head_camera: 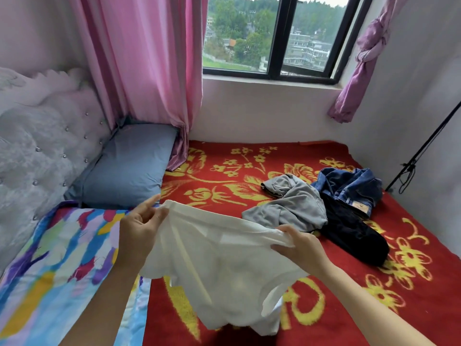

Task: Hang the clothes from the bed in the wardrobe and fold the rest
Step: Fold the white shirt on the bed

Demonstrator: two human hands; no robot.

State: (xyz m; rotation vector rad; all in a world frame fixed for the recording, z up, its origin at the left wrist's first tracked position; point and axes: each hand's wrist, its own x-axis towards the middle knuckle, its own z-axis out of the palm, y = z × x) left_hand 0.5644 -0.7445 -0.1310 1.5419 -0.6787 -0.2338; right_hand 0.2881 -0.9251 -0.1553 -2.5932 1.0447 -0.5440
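Head view: left hand (139,227) and right hand (300,248) each pinch the white shirt (219,265) above the bed (324,308). Grey garment (291,206), jeans (349,188) and dark garment (351,233) lie beyond the shirt.

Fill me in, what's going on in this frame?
A person holds a white shirt spread between both hands above the bed. The left hand pinches one end of its upper edge and the right hand grips the other. A grey garment, a denim piece and a dark garment lie crumpled on the red blanket. No wardrobe is in view.
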